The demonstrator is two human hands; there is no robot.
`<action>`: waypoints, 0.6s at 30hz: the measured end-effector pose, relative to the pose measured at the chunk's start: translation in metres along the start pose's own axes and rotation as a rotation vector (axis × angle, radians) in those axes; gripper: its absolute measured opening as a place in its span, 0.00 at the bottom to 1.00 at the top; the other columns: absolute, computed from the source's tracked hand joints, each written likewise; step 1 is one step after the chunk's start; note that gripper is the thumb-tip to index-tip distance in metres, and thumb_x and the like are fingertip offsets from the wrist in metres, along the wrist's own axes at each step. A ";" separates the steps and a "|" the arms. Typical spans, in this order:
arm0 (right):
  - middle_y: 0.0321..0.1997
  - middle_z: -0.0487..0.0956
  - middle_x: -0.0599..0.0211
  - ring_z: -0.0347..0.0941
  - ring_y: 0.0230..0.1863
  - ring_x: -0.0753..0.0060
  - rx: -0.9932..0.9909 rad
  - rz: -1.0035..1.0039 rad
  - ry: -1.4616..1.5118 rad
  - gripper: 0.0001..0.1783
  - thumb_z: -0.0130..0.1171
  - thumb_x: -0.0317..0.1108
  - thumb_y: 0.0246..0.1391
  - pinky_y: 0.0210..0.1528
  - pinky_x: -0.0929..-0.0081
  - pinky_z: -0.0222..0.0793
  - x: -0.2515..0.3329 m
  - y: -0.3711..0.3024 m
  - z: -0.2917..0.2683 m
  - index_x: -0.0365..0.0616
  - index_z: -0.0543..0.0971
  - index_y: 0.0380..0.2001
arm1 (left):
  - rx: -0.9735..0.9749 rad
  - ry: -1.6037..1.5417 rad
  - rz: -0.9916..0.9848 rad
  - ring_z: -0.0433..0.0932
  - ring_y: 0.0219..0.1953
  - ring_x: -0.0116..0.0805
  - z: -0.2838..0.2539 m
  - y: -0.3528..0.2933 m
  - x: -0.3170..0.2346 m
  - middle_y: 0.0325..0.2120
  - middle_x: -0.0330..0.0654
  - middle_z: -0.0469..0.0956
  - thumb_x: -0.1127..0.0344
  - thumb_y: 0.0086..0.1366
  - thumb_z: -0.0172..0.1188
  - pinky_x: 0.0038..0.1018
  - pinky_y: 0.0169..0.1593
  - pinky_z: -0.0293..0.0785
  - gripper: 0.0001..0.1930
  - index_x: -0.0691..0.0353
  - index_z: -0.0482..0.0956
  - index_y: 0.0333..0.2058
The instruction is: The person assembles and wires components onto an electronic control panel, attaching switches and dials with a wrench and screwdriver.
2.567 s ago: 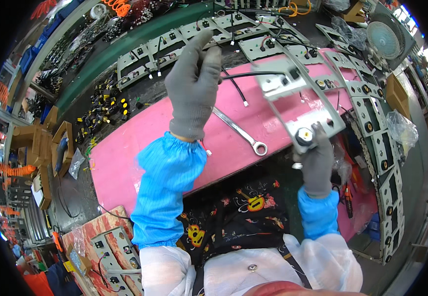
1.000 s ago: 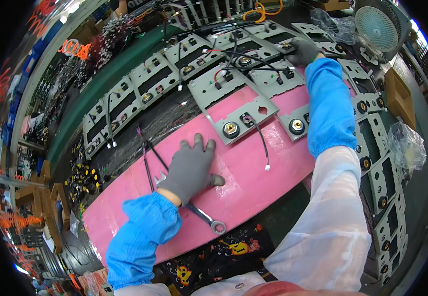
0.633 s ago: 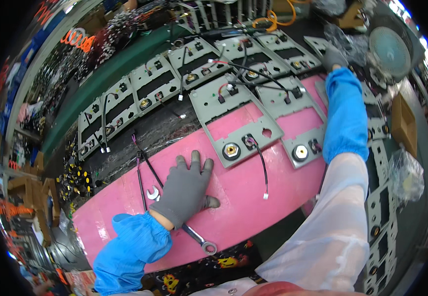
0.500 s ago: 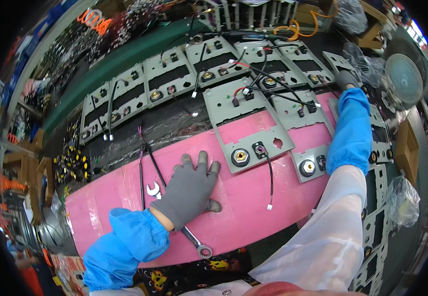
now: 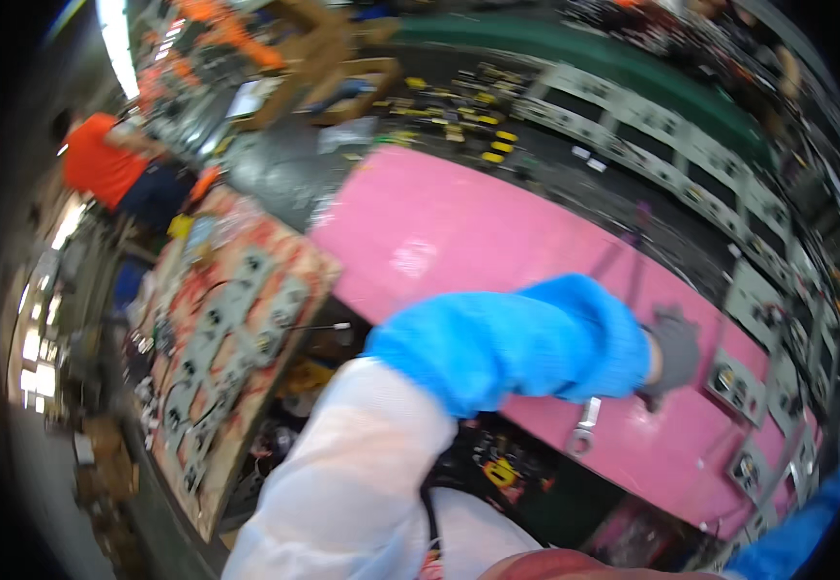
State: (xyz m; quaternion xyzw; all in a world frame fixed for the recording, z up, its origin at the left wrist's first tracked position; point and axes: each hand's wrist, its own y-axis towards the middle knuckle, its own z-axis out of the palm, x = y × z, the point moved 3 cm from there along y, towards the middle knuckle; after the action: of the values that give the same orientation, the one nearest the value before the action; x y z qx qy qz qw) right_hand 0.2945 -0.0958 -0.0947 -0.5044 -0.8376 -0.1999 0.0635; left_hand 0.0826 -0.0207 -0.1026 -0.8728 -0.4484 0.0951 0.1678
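My left hand (image 5: 673, 350), in a grey glove and blue sleeve cover, rests on the pink sheet (image 5: 478, 222) with its fingers apart and nothing in them. Partly beneath that forearm lies a combination wrench (image 5: 585, 428), its ring end sticking out toward me. Just right of the hand is a grey metal panel (image 5: 735, 385) with a round fitting. Another such panel (image 5: 751, 470) lies nearer me. Of my right arm only a blue sleeve (image 5: 792, 532) shows at the lower right; the hand is out of the picture. Motion blurs the view.
Several grey panels (image 5: 623, 145) form a row behind the sheet. Black and yellow small parts (image 5: 468, 106) lie near a cardboard box (image 5: 367, 87). At left, a side table (image 5: 294, 251) carries more panels; beyond it stands a person in orange (image 5: 105, 159).
The view has swung left, bringing the side table and the person in orange into sight. My left hand stays on the pink sheet by the wrench. My right hand has left the picture.
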 end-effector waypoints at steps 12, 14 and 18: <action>0.38 0.78 0.53 0.73 0.43 0.69 -0.160 -0.417 0.409 0.16 0.50 0.33 0.61 0.46 0.70 0.67 0.095 -0.136 -0.117 0.37 0.76 0.49 | -0.874 -0.906 -0.023 0.79 0.43 0.46 -0.021 -0.082 0.090 0.43 0.49 0.79 0.58 0.57 0.58 0.37 0.48 0.74 0.18 0.57 0.79 0.45; 0.34 0.76 0.54 0.73 0.39 0.68 -0.112 -0.437 0.364 0.12 0.51 0.30 0.59 0.41 0.69 0.66 0.148 -0.162 -0.138 0.36 0.76 0.43 | -1.246 -0.957 0.123 0.79 0.42 0.44 -0.031 -0.120 0.109 0.42 0.49 0.79 0.63 0.60 0.56 0.34 0.47 0.76 0.16 0.60 0.77 0.47; 0.22 0.70 0.55 0.68 0.26 0.54 0.114 -0.759 0.362 0.05 0.55 0.27 0.53 0.29 0.61 0.59 0.310 -0.180 -0.061 0.38 0.71 0.27 | -1.451 -1.772 0.587 0.75 0.50 0.41 0.039 -0.193 0.143 0.50 0.43 0.74 0.64 0.65 0.52 0.40 0.49 0.76 0.19 0.59 0.68 0.55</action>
State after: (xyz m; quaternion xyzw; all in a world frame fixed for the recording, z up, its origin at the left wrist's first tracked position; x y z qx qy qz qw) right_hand -0.0180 0.0599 0.0077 -0.1126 -0.9490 -0.2477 0.1594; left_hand 0.0076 0.2083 -0.0680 -0.4630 -0.1397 0.4254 -0.7650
